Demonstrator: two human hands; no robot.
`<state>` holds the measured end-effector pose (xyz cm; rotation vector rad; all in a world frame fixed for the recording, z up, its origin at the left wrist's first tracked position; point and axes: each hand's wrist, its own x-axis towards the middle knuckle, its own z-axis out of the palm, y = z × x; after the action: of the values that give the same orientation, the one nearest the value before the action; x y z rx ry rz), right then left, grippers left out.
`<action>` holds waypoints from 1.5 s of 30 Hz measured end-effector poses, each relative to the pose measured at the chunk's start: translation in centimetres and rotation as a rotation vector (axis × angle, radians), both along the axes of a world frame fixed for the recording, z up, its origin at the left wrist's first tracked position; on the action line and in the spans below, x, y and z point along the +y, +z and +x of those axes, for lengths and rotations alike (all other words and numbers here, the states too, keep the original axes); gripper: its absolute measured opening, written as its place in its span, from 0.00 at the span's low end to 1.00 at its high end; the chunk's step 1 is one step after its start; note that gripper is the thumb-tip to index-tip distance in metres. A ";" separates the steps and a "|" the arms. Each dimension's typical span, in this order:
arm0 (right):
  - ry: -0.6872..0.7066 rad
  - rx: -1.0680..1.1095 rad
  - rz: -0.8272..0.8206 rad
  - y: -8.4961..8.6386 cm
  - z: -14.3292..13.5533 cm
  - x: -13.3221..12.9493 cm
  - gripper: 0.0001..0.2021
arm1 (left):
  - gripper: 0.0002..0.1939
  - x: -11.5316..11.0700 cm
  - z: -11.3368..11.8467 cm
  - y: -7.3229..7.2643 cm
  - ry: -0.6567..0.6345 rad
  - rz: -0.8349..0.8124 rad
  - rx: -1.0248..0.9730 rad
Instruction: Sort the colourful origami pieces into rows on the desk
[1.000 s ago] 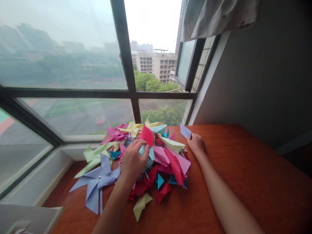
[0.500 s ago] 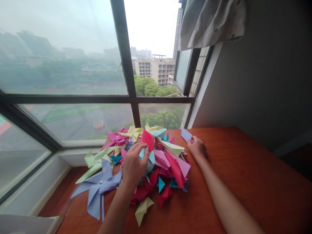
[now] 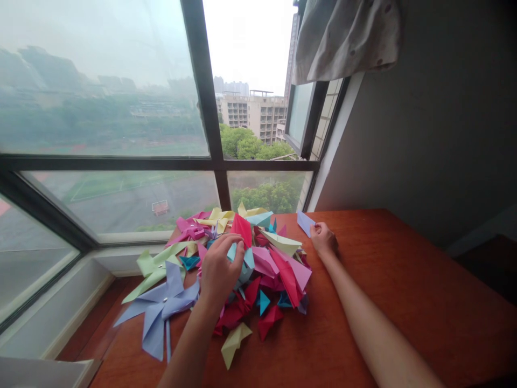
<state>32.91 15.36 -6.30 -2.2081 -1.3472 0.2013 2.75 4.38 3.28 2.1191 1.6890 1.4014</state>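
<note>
The right hand (image 3: 324,240) pinches the near end of a lavender folded paper (image 3: 305,222) between thumb and fingers, at about two o'clock from the middle of the heap of folded papers (image 3: 278,280). The left hand (image 3: 221,264) is over the heap, its fingers bent and close to a red folded paper (image 3: 241,229); whether they grip it or only rest against it, one cannot tell.

The lavender piece should be next to weightless, crisp along its folds yet easily crushed or creased. A light pinch on a doubled edge would suit it best, leaving the thin point free.

The right palm is out of sight, and so is the end of the paper inside the grip; whether the piece touches the surface (image 3: 404,291) is unclear. The left hand and forearm cover part of the heap, and overlapping sheets make single pieces hard to separate. A lavender pinwheel (image 3: 159,310) lies towards eight o'clock.
</note>
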 end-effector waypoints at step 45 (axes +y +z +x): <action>0.099 -0.141 -0.139 -0.4 -0.5 2.1 0.16 | 0.05 0.1 0.9 -0.6 -0.073 0.032 0.052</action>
<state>32.40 17.43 -6.68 -2.3084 -1.5638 0.1843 3.69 4.48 2.69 2.2293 1.5994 1.3732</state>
